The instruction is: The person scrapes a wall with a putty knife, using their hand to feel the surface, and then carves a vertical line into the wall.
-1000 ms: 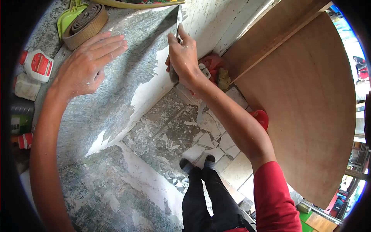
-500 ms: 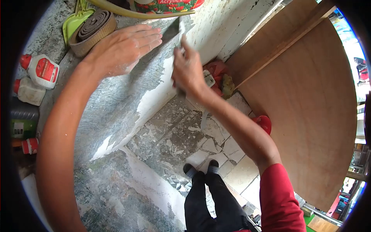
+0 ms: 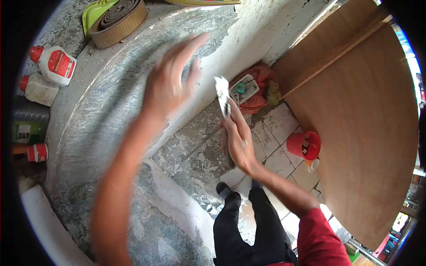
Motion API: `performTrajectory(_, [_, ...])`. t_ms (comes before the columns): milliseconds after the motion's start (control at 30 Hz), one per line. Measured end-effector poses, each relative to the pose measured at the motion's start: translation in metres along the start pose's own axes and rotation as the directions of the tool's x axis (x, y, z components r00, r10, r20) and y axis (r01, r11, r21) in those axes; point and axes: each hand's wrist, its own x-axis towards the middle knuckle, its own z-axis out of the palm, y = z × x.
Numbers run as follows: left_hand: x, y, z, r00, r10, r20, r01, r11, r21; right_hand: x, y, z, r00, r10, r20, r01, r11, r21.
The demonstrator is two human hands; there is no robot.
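Observation:
My right hand [image 3: 239,135] is wrapped round a scraper [image 3: 223,95] whose blade points up and carries white material. The tool's handle is partly hidden by my fingers. My left hand [image 3: 171,80], blurred by motion, is raised with its fingers apart and holds nothing. It is over the grey, scraped wall surface [image 3: 111,102], left of the scraper. White paint [image 3: 235,44] with a ragged edge borders the scraped area.
A rolled strap [image 3: 119,22], a green dustpan [image 3: 95,15] and bottles [image 3: 57,65] line the ledge. A red bucket [image 3: 303,145] stands by a wooden panel [image 3: 364,119]. A white tray [image 3: 245,90] lies beside a red bag [image 3: 262,75]. Paint flakes litter the floor [image 3: 191,142].
My right hand has moved down and away from the wall with the scraper. My left hand has lifted off the surface and shifted right. The view has shifted, showing the red bucket more fully.

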Motion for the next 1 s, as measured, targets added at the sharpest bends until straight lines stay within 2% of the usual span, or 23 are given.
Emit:
performTrajectory(33, [-0.028,0.033,0.014,0.950,-0.274,-0.150,0.253,0.956,-0.146,-0.014,0.008,-0.003,1.000,-0.018,-0.009,0.018,1.000,0.002])
performTrajectory(67, [-0.061,0.053,0.046,0.786,-0.612,-0.090,0.508,0.722,-0.470,-0.025,0.015,-0.007,0.999,-0.041,-0.025,0.041,0.999,0.005])
performTrajectory(100, [-0.082,0.073,0.060,0.522,-0.804,0.283,0.717,0.234,-0.657,-0.032,0.029,-0.010,0.998,-0.060,0.002,0.060,0.997,-0.039])
performTrajectory(133, [-0.103,0.074,0.071,0.493,-0.680,0.544,0.760,0.032,-0.649,-0.041,0.038,-0.012,0.996,-0.078,0.039,0.081,0.993,-0.080])
performTrajectory(167, [-0.109,0.087,0.078,0.412,-0.636,0.653,0.768,-0.143,-0.624,-0.046,0.059,-0.012,0.966,-0.252,0.058,0.259,0.938,-0.229])
performTrajectory(200, [-0.130,0.084,0.097,0.478,-0.632,0.610,0.776,-0.021,-0.631,-0.053,0.075,-0.014,0.969,-0.228,0.095,0.245,0.936,-0.251])
performTrajectory(233, [-0.130,0.093,0.111,0.435,-0.724,0.536,0.713,-0.086,-0.696,-0.055,0.082,-0.018,0.970,-0.207,0.129,0.235,0.932,-0.276])
performTrajectory(333, [-0.118,0.076,0.121,0.309,-0.822,0.478,0.748,-0.100,-0.656,-0.058,0.091,-0.048,0.985,-0.006,0.173,0.040,0.979,-0.199])
performTrajectory(367, [-0.111,0.063,0.117,0.361,-0.820,0.444,0.844,0.085,-0.529,-0.066,0.108,-0.068,0.986,0.104,0.132,-0.064,0.959,-0.277])
performTrajectory(400, [-0.099,0.053,0.111,0.315,-0.808,0.499,0.866,0.030,-0.499,-0.072,0.132,-0.093,0.976,0.200,0.091,-0.157,0.924,-0.350])
performTrajectory(433, [-0.087,0.047,0.106,0.268,-0.794,0.546,0.884,-0.023,-0.467,-0.086,0.170,-0.121,0.984,0.171,0.044,-0.117,0.818,-0.563])
performTrajectory(467, [-0.075,0.044,0.101,0.316,-0.798,0.513,0.858,0.009,-0.514,-0.098,0.202,-0.153,0.989,0.084,0.118,0.034,0.660,-0.750])
performTrajectory(533, [-0.047,0.043,0.096,0.415,-0.794,0.444,0.795,0.081,-0.601,-0.122,0.227,-0.206,0.848,0.521,0.100,-0.105,0.349,-0.931])
performTrajectory(567, [-0.029,0.043,0.092,0.434,-0.810,0.394,0.818,0.172,-0.549,-0.109,0.228,-0.207,0.906,0.372,0.201,0.001,0.475,-0.880])
performTrajectory(633, [0.010,0.048,0.087,0.469,-0.829,0.304,0.845,0.321,-0.428,-0.074,0.209,-0.210,0.939,0.043,0.341,0.236,0.642,-0.730])
performTrajectory(667, [0.027,0.050,0.086,0.463,-0.844,0.271,0.875,0.386,-0.291,-0.028,0.159,-0.192,0.943,-0.092,0.321,0.296,0.675,-0.675])
performTrajectory(733, [0.056,0.048,0.079,0.470,-0.862,0.192,0.878,0.479,0.002,0.060,0.076,-0.164,0.857,-0.391,0.335,0.515,0.635,-0.576])
performTrajectory(800, [0.063,0.032,0.081,0.548,-0.835,0.053,0.825,0.550,0.127,0.141,0.008,-0.141,0.633,-0.731,0.254,0.737,0.471,-0.485])
performTrajectory(833, [0.065,0.023,0.082,0.586,-0.810,-0.010,0.795,0.573,0.196,0.177,-0.022,-0.131,0.463,-0.868,0.179,0.825,0.348,-0.445])
performTrajectory(867, [0.067,0.014,0.081,0.655,-0.755,-0.044,0.736,0.624,0.262,0.214,-0.049,-0.124,0.264,-0.940,0.217,0.875,0.138,-0.465])
performTrajectory(900, [0.070,0.006,0.080,0.719,-0.692,-0.068,0.670,0.665,0.329,0.242,-0.070,-0.122,0.058,-0.965,0.257,0.875,-0.075,-0.478])
performTrajectory(933, [0.074,0.002,0.079,0.778,-0.622,-0.086,0.600,0.697,0.393,0.262,-0.084,-0.123,-0.002,-0.939,0.343,0.869,-0.171,-0.464])
performTrajectory(1000, [0.090,0.004,0.085,0.789,-0.613,-0.044,0.564,0.693,0.449,0.287,-0.104,-0.127,-0.121,-0.851,0.511,0.835,-0.366,-0.412])
